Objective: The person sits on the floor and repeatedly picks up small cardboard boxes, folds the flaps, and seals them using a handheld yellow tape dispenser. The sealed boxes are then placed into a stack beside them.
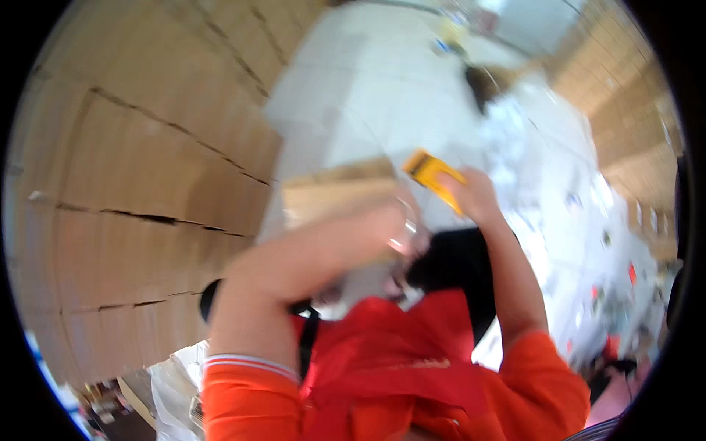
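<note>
My right hand [477, 195] is closed around a yellow tool [427, 171] with a dark band, whose exact kind I cannot tell through the blur. My left hand [411, 226], with a bracelet or watch band at the wrist, is bent inward above my lap. Its fingers are blurred and partly hidden, and I cannot tell whether they hold anything. Just beyond the left forearm lies a cardboard box [336, 193]. Below the hands show my dark-clad leg [458, 259] and a red apron [386, 336].
Large stacked cardboard boxes [149, 165] form a wall at the left. More cartons [623, 105] stand at the upper right. Whitish plastic sheeting [551, 193] lies on the pale tiled floor [386, 93] at the right. A person in pink [618, 391] is at the lower right.
</note>
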`<state>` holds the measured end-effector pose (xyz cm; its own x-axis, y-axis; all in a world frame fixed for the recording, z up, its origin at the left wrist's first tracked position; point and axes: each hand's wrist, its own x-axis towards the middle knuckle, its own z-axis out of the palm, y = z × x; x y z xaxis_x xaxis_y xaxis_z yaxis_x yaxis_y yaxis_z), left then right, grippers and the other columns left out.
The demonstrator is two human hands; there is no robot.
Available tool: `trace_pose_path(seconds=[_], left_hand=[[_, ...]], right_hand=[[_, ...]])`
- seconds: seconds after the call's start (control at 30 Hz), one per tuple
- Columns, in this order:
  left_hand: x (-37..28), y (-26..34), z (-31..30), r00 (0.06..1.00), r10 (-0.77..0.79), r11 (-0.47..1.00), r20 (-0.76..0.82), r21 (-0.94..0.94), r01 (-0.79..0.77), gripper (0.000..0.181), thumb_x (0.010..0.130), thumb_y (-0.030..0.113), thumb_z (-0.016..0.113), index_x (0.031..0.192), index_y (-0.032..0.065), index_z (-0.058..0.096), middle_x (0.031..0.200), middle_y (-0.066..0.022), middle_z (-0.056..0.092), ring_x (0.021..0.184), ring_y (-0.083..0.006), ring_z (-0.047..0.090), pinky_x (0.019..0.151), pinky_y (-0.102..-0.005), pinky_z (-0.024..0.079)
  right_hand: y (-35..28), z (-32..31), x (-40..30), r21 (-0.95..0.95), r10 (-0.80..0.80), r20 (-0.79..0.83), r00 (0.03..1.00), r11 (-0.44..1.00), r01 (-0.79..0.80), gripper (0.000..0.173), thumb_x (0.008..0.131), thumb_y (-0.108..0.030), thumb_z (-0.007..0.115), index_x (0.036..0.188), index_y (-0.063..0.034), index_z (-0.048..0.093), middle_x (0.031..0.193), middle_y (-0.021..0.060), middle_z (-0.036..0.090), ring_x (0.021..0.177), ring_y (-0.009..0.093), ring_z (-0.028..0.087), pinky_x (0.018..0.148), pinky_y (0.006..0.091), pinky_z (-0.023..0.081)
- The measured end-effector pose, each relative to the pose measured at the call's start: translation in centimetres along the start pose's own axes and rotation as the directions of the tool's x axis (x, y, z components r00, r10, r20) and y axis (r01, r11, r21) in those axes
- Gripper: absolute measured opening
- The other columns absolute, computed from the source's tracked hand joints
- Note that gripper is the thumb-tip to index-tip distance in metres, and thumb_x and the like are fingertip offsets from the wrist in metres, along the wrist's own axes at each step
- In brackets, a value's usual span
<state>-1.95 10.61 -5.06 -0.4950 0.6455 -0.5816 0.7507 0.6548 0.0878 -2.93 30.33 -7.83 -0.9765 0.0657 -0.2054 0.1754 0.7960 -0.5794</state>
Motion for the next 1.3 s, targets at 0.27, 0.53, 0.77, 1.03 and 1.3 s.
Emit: trace_pose_path(seconds=[0.27,0.53,0.77,1.03,1.3], left_hand=[[-13.4,-4.0,-1.5,0.759,-0.191,0.969,-0.622,0.003,0.246,0.098,0.057,0.04,0.086,0.14,0.0097,0.045,0.136,-0.0187,0.05,0.129,-0.0329,0.046,0.095,-0.0413,0.049],[-22.0,-6.5,0.3,0.593,-0.547,0.829,-0.59,-0.288,0.479,0.113,0.049,0.03,0.087,0.147,0.0124,0.033,0.124,-0.0179,0.047,0.116,-0.0372,0.047,0.09,-0.0486,0.053],[-35.0,-19.5,-20.9,-0.183,0.052,0.33,-0.982,-0.156,0.931,0.105,0.056,0.023,0.08,0.15,0.0185,0.033,0.128,-0.0167,0.04,0.119,-0.0375,0.042,0.099,-0.0488,0.044],[-39.1,-31.1,-22.5,-0.342,-0.519,-0.149,-0.784,-0.311,0.939,0.114,0.068,0.034,0.087,0.155,0.0295,0.014,0.156,-0.0129,0.023,0.147,-0.0349,0.015,0.115,-0.0469,0.03],[-36.6,-33.2,-23.8,-0.376,-0.405,-0.544,-0.833,-0.11,0.832,0.097,0.079,0.035,0.077,0.153,0.0445,0.015,0.161,-0.0093,0.019,0.15,-0.0343,0.01,0.114,-0.0655,0.013]], right_hand=[[-0.8,-0.8,-1.7,0.81,0.184,-0.037,0.982,0.581,-0.078,0.044,0.094,-0.041,0.062,0.094,0.0021,0.067,0.069,0.0009,0.059,0.05,0.008,0.051,0.04,0.0238,0.041],[-3.9,0.6,-0.9,0.846,0.113,-0.045,0.993,0.533,-0.022,0.042,0.095,-0.04,0.061,0.091,0.0012,0.064,0.069,0.0018,0.059,0.051,0.008,0.053,0.039,0.0234,0.042],[-1.8,1.3,0.0,0.799,0.22,-0.138,0.966,0.601,-0.023,0.041,0.095,-0.04,0.062,0.09,0.0008,0.063,0.068,0.0023,0.059,0.051,0.01,0.054,0.039,0.0249,0.042],[-2.3,1.5,0.9,0.762,0.253,-0.082,0.964,0.639,-0.103,0.043,0.094,-0.04,0.061,0.09,0.0028,0.063,0.07,0.0032,0.058,0.052,0.01,0.053,0.039,0.0262,0.042],[-3.6,0.2,1.0,0.901,0.292,0.051,0.955,0.4,-0.17,0.04,0.097,-0.038,0.056,0.102,0.0018,0.063,0.067,0.003,0.053,0.051,0.012,0.052,0.043,0.0261,0.041]])
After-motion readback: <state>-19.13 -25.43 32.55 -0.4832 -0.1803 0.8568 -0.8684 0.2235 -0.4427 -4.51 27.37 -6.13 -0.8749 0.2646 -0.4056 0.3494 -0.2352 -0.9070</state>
